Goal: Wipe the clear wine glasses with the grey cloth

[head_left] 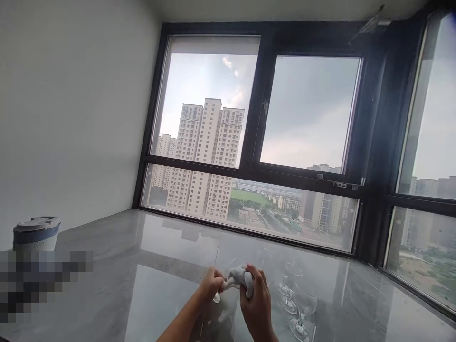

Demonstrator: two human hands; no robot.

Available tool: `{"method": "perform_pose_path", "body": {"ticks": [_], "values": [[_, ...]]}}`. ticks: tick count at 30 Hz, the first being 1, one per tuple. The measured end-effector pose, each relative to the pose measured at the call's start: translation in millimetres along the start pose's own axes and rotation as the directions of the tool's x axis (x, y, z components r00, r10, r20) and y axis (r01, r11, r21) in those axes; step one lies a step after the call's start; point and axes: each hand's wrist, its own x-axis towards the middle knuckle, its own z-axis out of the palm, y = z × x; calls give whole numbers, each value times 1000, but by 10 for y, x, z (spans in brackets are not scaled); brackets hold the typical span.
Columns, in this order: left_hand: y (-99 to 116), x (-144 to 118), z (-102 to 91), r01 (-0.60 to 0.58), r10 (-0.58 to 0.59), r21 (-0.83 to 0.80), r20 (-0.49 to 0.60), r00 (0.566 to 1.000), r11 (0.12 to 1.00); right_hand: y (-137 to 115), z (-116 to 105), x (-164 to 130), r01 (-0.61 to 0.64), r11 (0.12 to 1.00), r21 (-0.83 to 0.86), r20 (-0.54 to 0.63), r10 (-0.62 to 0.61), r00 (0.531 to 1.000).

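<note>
Glossy grey countertop [107,289], bounded by a pale wall [71,114] at left and by dark-framed windows [254,142] beyond, through which tower blocks [208,152] are visible; the frames appear tilted in the head view. Both hands meet low, near the middle, above the countertop. Right hand [257,301]: thumb and fingers curled around a bunched grey cloth [238,276]. Left hand [211,285]: fingers drawn together at the cloth's narrow end; what exactly they grip cannot be told. Cloth: long axis running roughly sideways between the hands, rising slightly to the right; the thin end points left, the thick folded end lies in the right palm. Pale rounded piece [216,298]: just below the left fingers, largely hidden, its axis indeterminable. Stemmed glasses [302,308]: several, standing to the right of the right hand in a receding row, feet down, bowls upward. Lidded cup [37,232]: upright, far left, well apart from the hands.
</note>
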Motion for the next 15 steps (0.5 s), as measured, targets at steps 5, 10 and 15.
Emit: {"method": "perform_pose_path", "body": {"ticks": [5, 10, 15], "values": [[104, 46, -228, -108, 47, -258, -230, 972, 960, -71, 427, 122, -362, 928, 87, -18, 365, 931], [259, -19, -283, -157, -24, -450, -371, 928, 879, -226, 732, 185, -432, 880, 195, 193, 398, 897], [406, -39, -479, -114, -62, -175, -762, 644, 978, -275, 886, -2, -563, 823, 80, 374, 499, 782]]}}
